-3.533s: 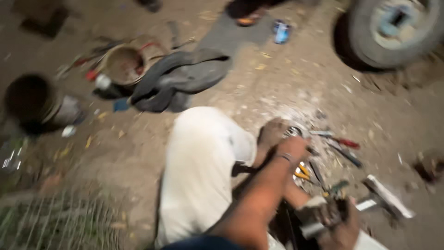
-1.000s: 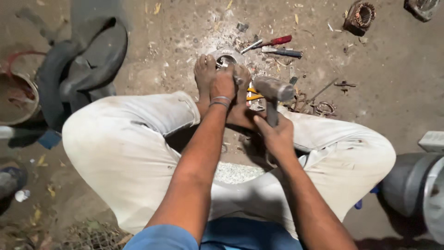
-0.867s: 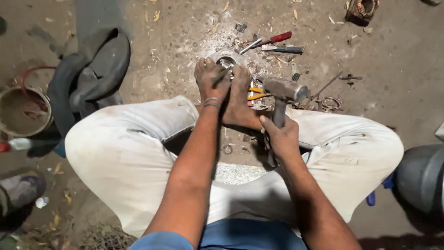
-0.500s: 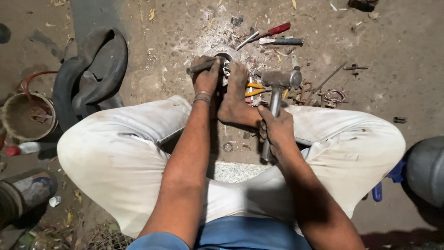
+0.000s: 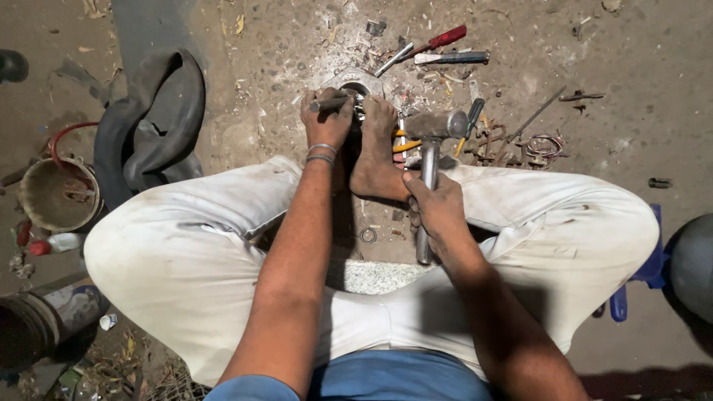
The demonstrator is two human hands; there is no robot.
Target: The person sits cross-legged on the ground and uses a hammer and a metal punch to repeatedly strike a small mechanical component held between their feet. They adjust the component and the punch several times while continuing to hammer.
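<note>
Head view: at far left a round bucket (image 5: 56, 194) sits beside a black rubber tube (image 5: 152, 122) on the dirt. The left hand (image 5: 327, 119) is closed around a short metal punch (image 5: 329, 104) set against a round metal part (image 5: 356, 83), which a bare foot (image 5: 377, 145) pins. The right hand (image 5: 438, 212) grips a hammer (image 5: 431, 141) by its handle, head raised near a red-handled screwdriver (image 5: 434, 43).

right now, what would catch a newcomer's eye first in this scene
Dead centre, the right hand grips a steel hammer by its handle, head raised over the ground. Just left of it, the left hand holds a short metal rod against a round metal part, which a bare foot pins down. At far left lies a black rubber inner tube.
</note>
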